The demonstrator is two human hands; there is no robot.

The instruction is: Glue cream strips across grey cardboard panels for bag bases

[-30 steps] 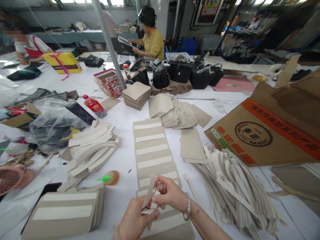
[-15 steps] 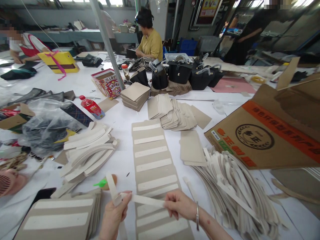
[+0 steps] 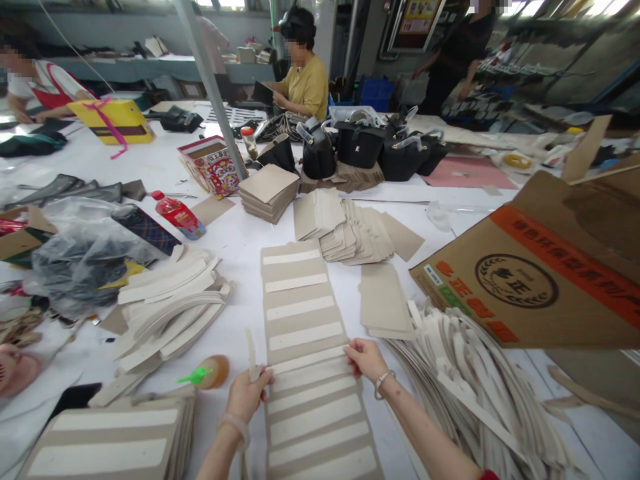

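A pale strip (image 3: pixel 309 361) is stretched between my hands, lying across a long row of beige boards (image 3: pixel 295 271) that bear similar white strips. My left hand (image 3: pixel 247 399) is closed in a pinch on its left end, and a loose pale tail sticks up above those fingers. At the right edge of the row, my right hand (image 3: pixel 367 361) pinches the other end. Left of my left hand lies a small amber bottle (image 3: pixel 218 373) with a green nozzle. A thick bundle of long pale strips (image 3: pixel 465 387) spreads out to the right of my right hand.
A stack of boards with strips (image 3: pixel 105 440) is at lower left, below curved pale pieces (image 3: pixel 175 313). Plain board stacks (image 3: pixel 270 193) and black handbags (image 3: pixel 360 143) stand farther back. A cardboard box (image 3: pixel 520 267) occupies the right. Other people work beyond the table.
Both hands have moved away from me and spread apart, the right one to the right. The strip has come from above the boards down across the row.
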